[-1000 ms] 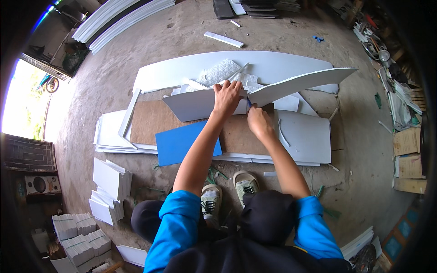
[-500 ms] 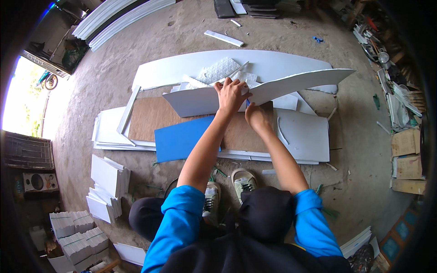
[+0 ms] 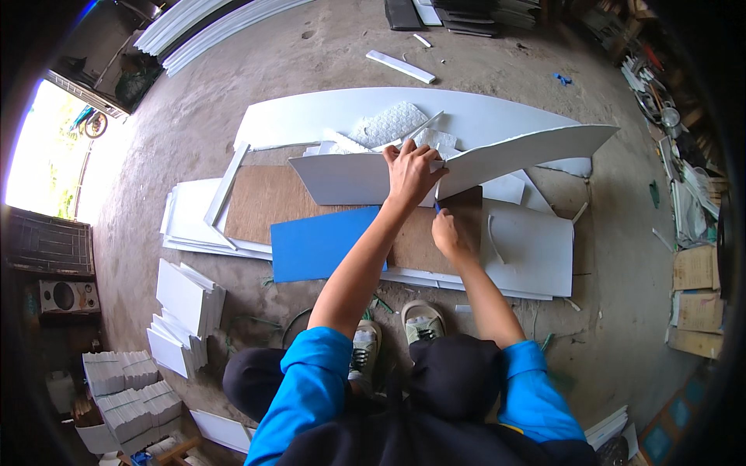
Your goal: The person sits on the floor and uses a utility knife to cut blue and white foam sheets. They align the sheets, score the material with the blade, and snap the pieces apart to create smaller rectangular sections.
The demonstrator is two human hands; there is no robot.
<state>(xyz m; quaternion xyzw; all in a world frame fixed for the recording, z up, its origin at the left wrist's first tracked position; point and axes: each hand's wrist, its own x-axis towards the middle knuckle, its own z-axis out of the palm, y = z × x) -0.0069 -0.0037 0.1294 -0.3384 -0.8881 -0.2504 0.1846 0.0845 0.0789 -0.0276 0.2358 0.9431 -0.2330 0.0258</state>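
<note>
Mid-cut, seemingly: left hand (image 3: pixel 412 172) pressed flat, fingers spread, on a long white foam board (image 3: pixel 373 177) lying over a brown backing sheet (image 3: pixel 264 203) on the concrete floor (image 3: pixel 311 58). Right hand (image 3: pixel 449 233) closed on a small blue cutter (image 3: pixel 437 207) (blade hidden) at the board's edge. Next likely needs firm downward hold, steady pull.

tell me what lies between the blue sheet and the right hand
In the head view, bare brown board lies between the blue sheet and the right hand, crossed by the left forearm.
</note>
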